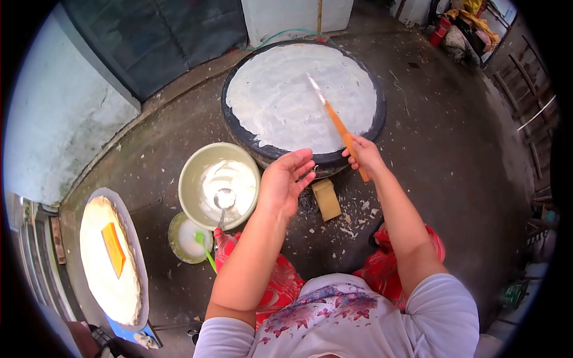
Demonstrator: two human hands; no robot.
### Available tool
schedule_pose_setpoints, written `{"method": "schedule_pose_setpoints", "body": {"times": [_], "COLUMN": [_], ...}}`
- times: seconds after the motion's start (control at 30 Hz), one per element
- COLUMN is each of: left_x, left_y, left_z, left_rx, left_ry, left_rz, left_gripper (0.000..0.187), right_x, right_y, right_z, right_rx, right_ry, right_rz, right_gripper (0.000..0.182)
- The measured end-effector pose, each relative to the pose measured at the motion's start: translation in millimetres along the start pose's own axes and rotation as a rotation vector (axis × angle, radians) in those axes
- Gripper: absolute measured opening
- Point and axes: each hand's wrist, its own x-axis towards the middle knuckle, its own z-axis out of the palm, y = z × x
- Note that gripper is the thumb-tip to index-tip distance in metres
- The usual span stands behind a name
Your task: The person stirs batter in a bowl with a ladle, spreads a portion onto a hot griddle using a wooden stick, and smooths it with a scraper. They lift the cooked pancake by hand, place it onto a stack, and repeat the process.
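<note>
A large round black griddle (229, 113) stands in front of me, coated with a thin sheet of white batter (280, 95). My right hand (366, 156) grips a long orange-brown spatula (339, 122) by its lower end; the whitened tip lies over the batter. Held up at the griddle's near edge, my left hand (287, 182) has its fingers apart and nothing in it. Beside that hand is a pale bowl (186, 179) of white batter with a metal ladle (224, 200) in it. A smaller bowl (174, 238) of whitish liquid holds a green brush (202, 240).
A stack of thin pale flatbreads (95, 268) with an orange flat piece (113, 250) on top stands at left. Below the griddle lie a tan block (326, 200) and scattered flakes (358, 221). Walls and a dark door (173, 42) bound the far left; a red cylinder (440, 31) stands far right.
</note>
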Motion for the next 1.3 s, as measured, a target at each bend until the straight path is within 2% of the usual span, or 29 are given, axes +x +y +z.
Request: {"method": "schedule_pose_setpoints", "body": {"times": [0.23,0.33,0.4,0.43,0.5,0.63,0.7,0.77,0.8,0.83,0.9,0.97,1.03,1.07,1.1,1.17,1.23,1.3], "left_x": [0.6,0.6,-0.2,-0.2,-0.2,-0.3,0.3,-0.6,-1.2,-1.9,-3.5,-6.5,-7.0,-6.5,-6.4,-8.7,-9.2,-7.4], "left_y": [1.3,1.3,1.6,1.6,0.9,1.0,1.7,3.5,3.5,3.2,3.9,5.5,5.9,5.8,5.4,5.7,5.4,3.5], "left_z": [-3.1,-3.8,-3.7,-4.0,-4.0,-2.7,-3.3,-3.4,-3.3,-3.7,-4.4,-2.4,-2.0,-3.5,-4.3,-2.8,-2.9,-5.0], "left_rx": [-0.013,-0.02,-0.025,-0.026,-0.016,-0.017,-0.021,-0.026,-0.031,-0.032,-0.038,-0.039,-0.039,-0.04,-0.042,-0.042,-0.041,-0.046], "left_ry": [0.001,-0.003,-0.009,-0.006,-0.016,-0.023,-0.011,-0.003,0.006,0.006,0.005,0.004,0.0,-0.001,0.0,0.0,0.0,-0.012], "left_rz": [0.0,0.002,0.002,-0.001,0.006,-0.001,-0.01,0.001,0.006,0.002,0.013,0.008,0.004,0.008,0.012,0.014,0.017,0.013], "left_gripper": [0.026,0.026,0.026,0.026,0.026,0.026,0.026,0.026,0.026,0.026,0.026,0.026,0.026,0.026,0.026,0.026,0.026,0.026], "right_x": [14.3,28.6,36.8,38.8,41.1,35.6,41.7,18.3,18.0,16.7,11.9,-2.0,-14.3,-20.6,-20.8,-25.1,-16.0,-4.1], "right_y": [5.5,6.2,7.2,4.4,0.0,0.0,15.6,-4.4,1.3,7.0,16.6,21.6,25.5,23.5,27.8,26.1,36.4,52.0], "right_z": [-5.5,-1.9,6.9,11.7,21.0,35.6,25.8,14.6,6.9,3.1,-3.9,-8.7,-18.0,-23.2,-34.3,-51.4,-72.7,-92.4], "right_rx": [-0.051,-0.23,-0.658,-0.659,-1.154,-1.171,-0.611,-0.007,0.073,0.073,0.011,0.011,-0.159,-0.238,-0.164,-0.3,-0.408,-0.667], "right_ry": [0.079,0.109,0.281,0.279,0.351,0.301,0.167,0.033,0.095,0.098,0.298,0.264,0.082,0.236,0.352,0.507,0.559,0.652], "right_rz": [0.016,0.025,-0.178,-0.175,-0.308,-0.31,-0.287,0.083,0.082,0.084,-0.045,-0.041,-0.015,-0.036,-0.066,-0.143,-0.201,-0.351], "right_gripper": [0.038,0.036,0.035,0.035,0.034,0.035,0.032,0.036,0.038,0.038,0.037,0.037,0.035,0.035,0.034,0.033,0.032,0.032]}}
